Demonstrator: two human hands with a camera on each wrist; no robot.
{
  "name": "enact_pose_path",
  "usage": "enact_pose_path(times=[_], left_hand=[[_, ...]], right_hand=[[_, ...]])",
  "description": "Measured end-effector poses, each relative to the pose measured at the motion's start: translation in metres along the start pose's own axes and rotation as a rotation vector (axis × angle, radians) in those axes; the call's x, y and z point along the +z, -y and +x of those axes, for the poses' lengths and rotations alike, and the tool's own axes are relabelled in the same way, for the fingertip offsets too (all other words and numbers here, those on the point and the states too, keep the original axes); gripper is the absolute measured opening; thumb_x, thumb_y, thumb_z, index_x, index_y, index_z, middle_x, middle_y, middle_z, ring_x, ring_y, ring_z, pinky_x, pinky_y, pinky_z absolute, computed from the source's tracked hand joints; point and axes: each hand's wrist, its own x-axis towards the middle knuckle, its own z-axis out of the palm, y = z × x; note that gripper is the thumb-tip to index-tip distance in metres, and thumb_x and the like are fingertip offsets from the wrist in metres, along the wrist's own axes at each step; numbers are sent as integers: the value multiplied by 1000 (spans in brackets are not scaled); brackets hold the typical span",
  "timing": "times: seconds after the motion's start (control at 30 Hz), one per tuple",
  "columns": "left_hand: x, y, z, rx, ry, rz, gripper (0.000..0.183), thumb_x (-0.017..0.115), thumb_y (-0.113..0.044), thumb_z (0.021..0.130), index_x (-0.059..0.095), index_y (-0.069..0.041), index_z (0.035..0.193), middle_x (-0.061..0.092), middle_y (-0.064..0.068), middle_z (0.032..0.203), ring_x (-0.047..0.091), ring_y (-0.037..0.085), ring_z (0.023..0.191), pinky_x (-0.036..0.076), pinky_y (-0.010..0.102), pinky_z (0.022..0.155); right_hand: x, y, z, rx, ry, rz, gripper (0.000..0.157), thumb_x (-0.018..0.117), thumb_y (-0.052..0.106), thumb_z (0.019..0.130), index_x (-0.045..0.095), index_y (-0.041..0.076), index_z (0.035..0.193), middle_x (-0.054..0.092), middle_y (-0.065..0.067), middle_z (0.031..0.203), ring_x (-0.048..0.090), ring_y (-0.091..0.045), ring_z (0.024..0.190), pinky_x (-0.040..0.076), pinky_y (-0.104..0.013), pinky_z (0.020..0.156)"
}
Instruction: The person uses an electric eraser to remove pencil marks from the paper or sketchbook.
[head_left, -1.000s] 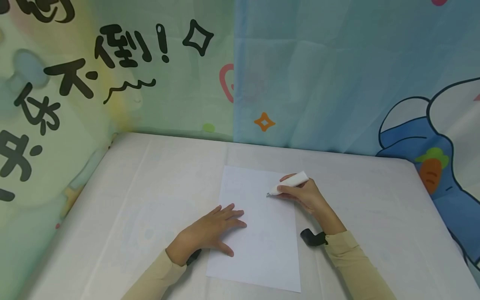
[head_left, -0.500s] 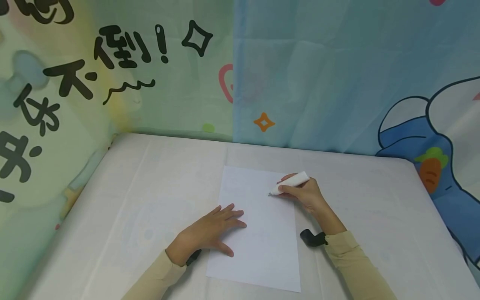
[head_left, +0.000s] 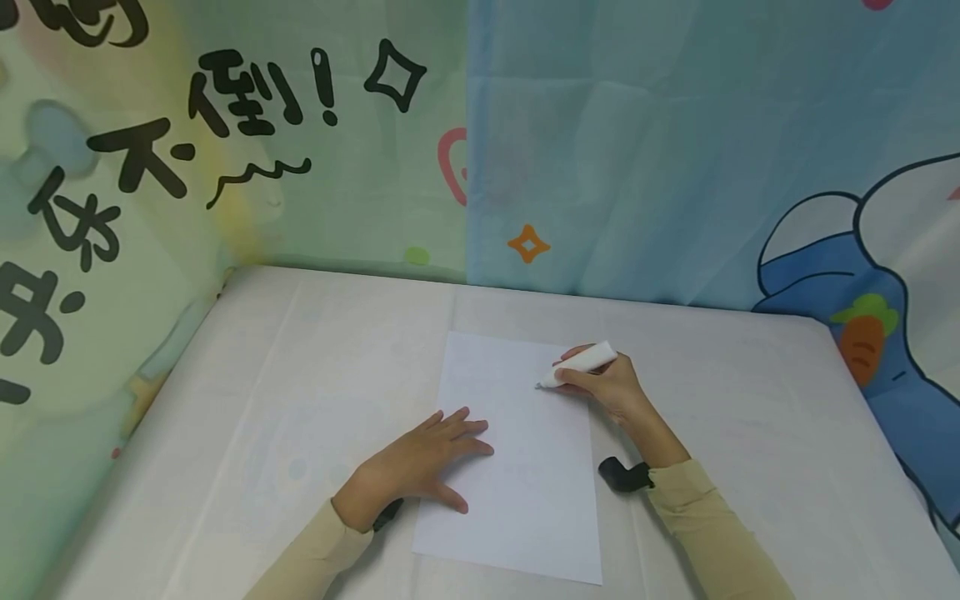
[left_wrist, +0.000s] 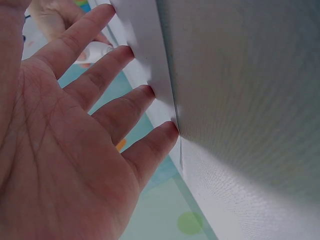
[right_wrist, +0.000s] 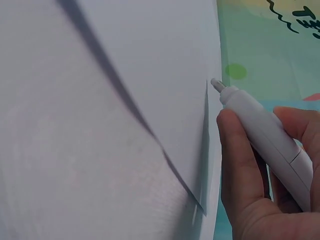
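Observation:
A sheet of white paper [head_left: 517,492] lies on the white-covered table. My left hand [head_left: 423,458] rests with fingers spread on its left edge; in the left wrist view the fingertips [left_wrist: 170,127] press along the paper. My right hand [head_left: 615,392] pinches a thick white electric eraser [head_left: 588,360] like a pen, above the upper right part of the sheet. Its narrow metal neck and small rubber tip [right_wrist: 215,82] point left and down, close over the paper. In the right wrist view the thumb and fingers grip the white body, whose rear end runs out of frame.
The white tablecloth [head_left: 315,400] spreads around the sheet. Behind it hangs a blue and green printed curtain [head_left: 637,167], with another printed sheet [head_left: 67,333] along the left side. A black wrist mount [head_left: 624,475] sits at the right cuff.
The eraser's tip has shifted slightly right and then a little up the sheet, the right hand moving with it. The left hand has stayed in place on the paper.

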Motion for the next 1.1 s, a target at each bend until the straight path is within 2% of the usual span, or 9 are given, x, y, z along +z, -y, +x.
enact_pose_path(times=[0.27, 0.73, 1.1], left_hand=[[1, 0, 1, 7, 0, 0, 70, 82, -40, 73, 56, -16, 133, 44, 8, 150, 27, 32, 146, 24, 49, 118], [1, -1, 1, 1, 11, 13, 70, 82, -41, 74, 56, -16, 134, 43, 8, 151, 27, 31, 146, 24, 49, 118], [2, 1, 0, 4, 5, 24, 71, 81, -42, 73, 55, -17, 134, 43, 8, 151, 27, 32, 146, 24, 49, 118]], right_hand=[[1, -2, 1, -14, 5, -41, 24, 74, -5, 80, 63, -3, 101, 70, 7, 85, 67, -8, 87, 59, -26, 77], [1, -2, 3, -20, 15, -51, 26, 75, -5, 80, 62, -7, 103, 70, 6, 87, 66, -8, 89, 59, -26, 77], [2, -1, 4, -3, 24, -34, 23, 74, -6, 79, 63, -2, 99, 70, 5, 86, 67, -9, 88, 59, -27, 77]])
